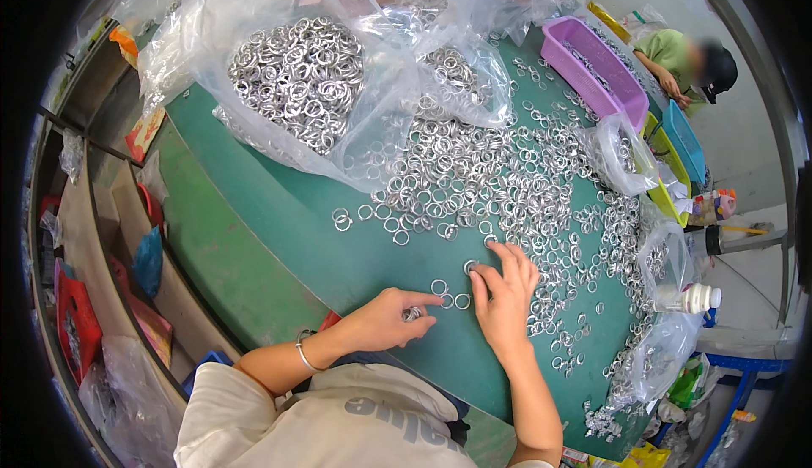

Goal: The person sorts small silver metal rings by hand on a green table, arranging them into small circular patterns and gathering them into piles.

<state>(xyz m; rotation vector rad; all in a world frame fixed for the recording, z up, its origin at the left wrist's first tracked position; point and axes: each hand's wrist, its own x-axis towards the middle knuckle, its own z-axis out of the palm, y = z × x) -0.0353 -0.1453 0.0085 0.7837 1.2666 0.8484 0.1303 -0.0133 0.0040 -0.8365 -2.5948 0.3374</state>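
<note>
My left hand (384,319) is low over the green tabletop, its fingers curled around a few silver metal rings (411,314) that show between thumb and palm. Its extended index finger touches a small cluster of loose rings (462,301) on the table. To the right, my right hand (505,293) reaches away from me with fingers apart. One fingertip rests at a ring (490,239), and another finger is at a second ring (470,267). Just beyond both hands spreads a large heap of similar rings (463,157).
A clear plastic bag (380,157) full of rings lies open at the far left of the green table (285,227). Along the right stand a purple basket (596,65), a yellow-green tray (672,189) and a white bottle (691,298). Another person (672,68) works beyond them.
</note>
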